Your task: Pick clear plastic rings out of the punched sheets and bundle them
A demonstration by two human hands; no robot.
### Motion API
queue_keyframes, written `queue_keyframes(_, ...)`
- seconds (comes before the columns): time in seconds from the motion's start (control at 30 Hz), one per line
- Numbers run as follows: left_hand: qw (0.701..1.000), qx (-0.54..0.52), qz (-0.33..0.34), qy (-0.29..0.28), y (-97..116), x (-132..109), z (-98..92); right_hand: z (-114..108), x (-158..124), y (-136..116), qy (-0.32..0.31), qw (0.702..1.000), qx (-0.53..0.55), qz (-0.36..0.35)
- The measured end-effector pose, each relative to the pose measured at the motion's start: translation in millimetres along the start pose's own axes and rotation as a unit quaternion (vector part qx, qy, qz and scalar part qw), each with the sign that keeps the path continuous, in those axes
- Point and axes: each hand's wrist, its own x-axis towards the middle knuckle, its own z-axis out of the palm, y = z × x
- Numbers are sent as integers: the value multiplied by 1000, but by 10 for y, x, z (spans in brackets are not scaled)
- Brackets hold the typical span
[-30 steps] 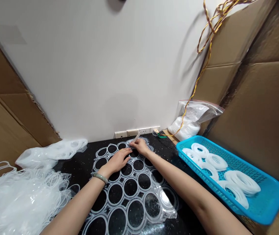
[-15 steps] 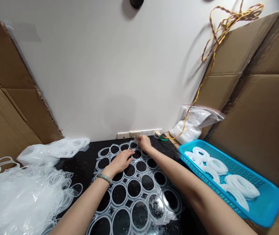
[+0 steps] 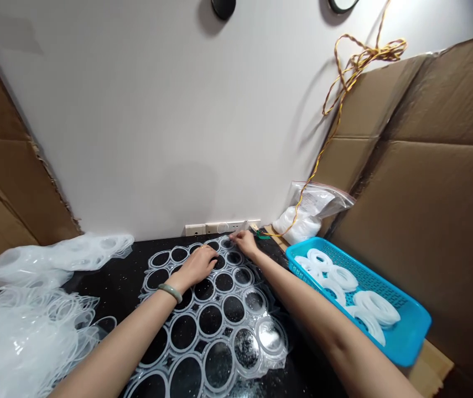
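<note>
A translucent plastic sheet (image 3: 203, 301) with rows of round holes lies over the black tabletop. My left hand (image 3: 198, 265), with a green bangle at the wrist, rests on the sheet's far part, palm down with its fingers stretched out. At the far right corner of the sheet, my right hand (image 3: 244, 242) pinches a thin piece of clear plastic film (image 3: 242, 226), which stands up above the fingertips. Whether this film is still joined to the sheet cannot be made out.
A heap of translucent ring scraps (image 3: 24, 337) fills the left side, with more plastic sheeting (image 3: 57, 257) behind. At right stands a blue basket (image 3: 410, 337) holding white rings (image 3: 375, 308). Wall sockets (image 3: 195, 229), a plastic bag (image 3: 302, 218) and cardboard (image 3: 439, 193) border the table.
The view has turned slightly right, so things appear further left. My right hand has lifted the clear film higher above the sheet's corner. My left hand stays on the sheet.
</note>
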Motion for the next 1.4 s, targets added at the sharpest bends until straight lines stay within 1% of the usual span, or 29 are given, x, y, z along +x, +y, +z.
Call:
queue_keyframes(0.13,1000,0,21,-13,67,148,169,68,-85,91,-30,998,53,-10)
queue_keyframes(0.23,1000,1,18,-14,92,167,265,84,-86,131,-42,996,73,-12)
queue_keyframes(0.3,1000,1,15,-11,99,151,291,93,-82,150,-47,996,79,-12)
queue_keyframes(0.53,1000,-9,17,-7,88,111,304,109,-102,151,-60,996,65,-25)
queue_keyframes(0.77,1000,-20,17,0,81,121,308,53,-211,23,-62,994,2,-86)
queue_keyframes(0.87,1000,-21,18,1,89,124,303,51,-243,-15,-61,993,-18,-102)
queue_keyframes(0.97,1000,-20,18,1,91,114,299,68,-236,-12,-55,994,-22,-97)
queue_keyframes(1.2,1000,-23,17,6,70,47,315,71,-166,69,-45,998,6,-49)
queue_keyframes(1.4,1000,-19,12,10,63,36,345,68,-178,87,-55,996,2,-72)
